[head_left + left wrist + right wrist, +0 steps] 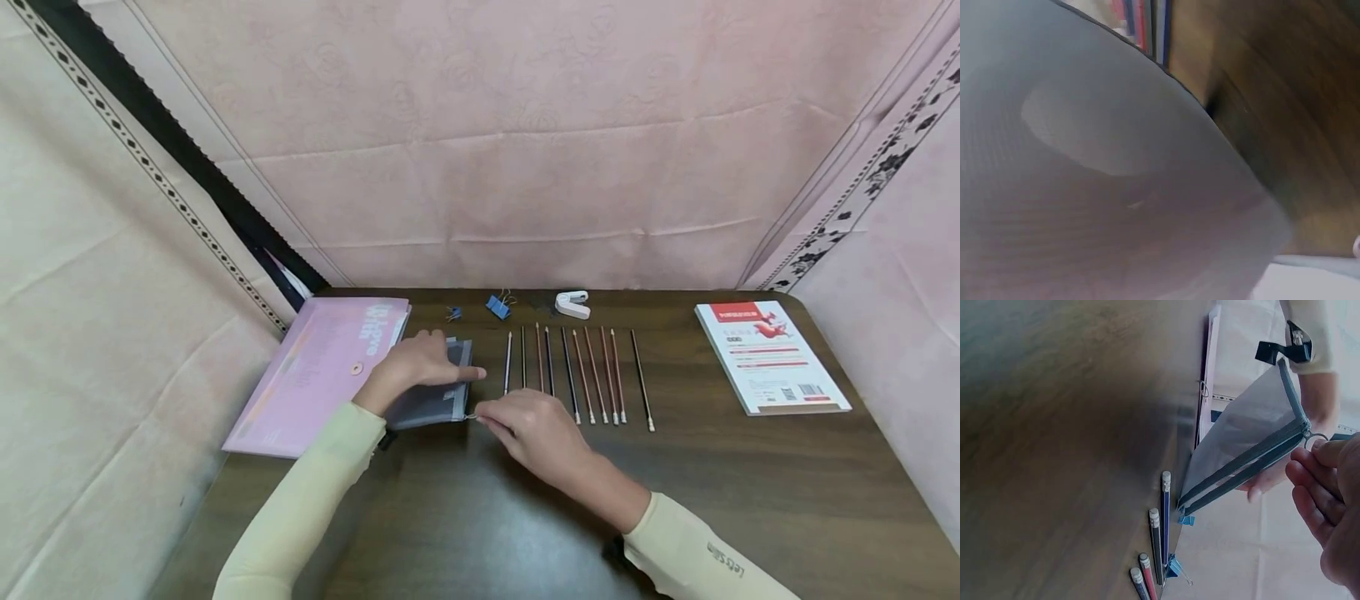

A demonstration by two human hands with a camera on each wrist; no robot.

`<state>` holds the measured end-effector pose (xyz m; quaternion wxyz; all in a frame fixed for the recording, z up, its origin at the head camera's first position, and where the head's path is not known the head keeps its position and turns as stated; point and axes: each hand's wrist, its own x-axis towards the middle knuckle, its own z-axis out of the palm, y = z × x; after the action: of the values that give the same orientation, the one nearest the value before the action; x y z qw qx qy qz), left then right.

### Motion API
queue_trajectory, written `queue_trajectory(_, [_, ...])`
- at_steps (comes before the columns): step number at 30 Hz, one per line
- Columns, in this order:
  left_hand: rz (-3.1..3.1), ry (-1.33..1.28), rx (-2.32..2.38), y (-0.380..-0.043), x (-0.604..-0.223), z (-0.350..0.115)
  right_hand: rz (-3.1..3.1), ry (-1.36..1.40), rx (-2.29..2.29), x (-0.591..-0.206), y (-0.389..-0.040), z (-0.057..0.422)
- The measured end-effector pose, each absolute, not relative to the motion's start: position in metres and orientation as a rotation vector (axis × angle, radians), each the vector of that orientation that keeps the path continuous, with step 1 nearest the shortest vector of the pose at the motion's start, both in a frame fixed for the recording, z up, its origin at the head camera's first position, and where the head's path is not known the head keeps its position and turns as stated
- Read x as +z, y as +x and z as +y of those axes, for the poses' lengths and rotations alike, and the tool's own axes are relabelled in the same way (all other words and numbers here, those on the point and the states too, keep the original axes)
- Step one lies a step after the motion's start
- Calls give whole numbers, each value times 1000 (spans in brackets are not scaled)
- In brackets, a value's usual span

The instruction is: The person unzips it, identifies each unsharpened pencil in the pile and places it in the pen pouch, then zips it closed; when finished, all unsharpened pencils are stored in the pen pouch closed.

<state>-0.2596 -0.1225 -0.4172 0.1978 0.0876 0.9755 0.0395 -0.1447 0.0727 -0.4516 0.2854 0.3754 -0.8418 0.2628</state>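
A grey see-through mesh zip pouch [427, 403] is tilted up beside the pencils, with grey bands along its edge. My left hand [416, 367] grips it from above, thumb pointing right across the pouch. In the left wrist view the mesh pouch [1116, 212] fills most of the picture and hides the fingers. My right hand [536, 429] is at the pouch's near right corner. The right wrist view shows this hand [1335, 506] pinching the ring zip pull [1316, 436] between thumb and finger, the other fingers curled.
Several pencils [592, 375] lie in a row right of the pouch. Behind them are a small blue binder clip [453, 313], a larger one [498, 307] and a white mini stapler [572, 305]. A purple folder [315, 375] lies left, a white-and-red book [772, 358] right.
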Motion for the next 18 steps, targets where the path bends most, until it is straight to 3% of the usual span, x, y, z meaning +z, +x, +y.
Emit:
queue_trajectory(7, [2629,322,-85,-264,-418,-112,-2224,1007,649,-452,-140,70])
queue_trajectory(18, [2469,395,346,-265,-409,-132,-2259,975,652,-455,-136,73])
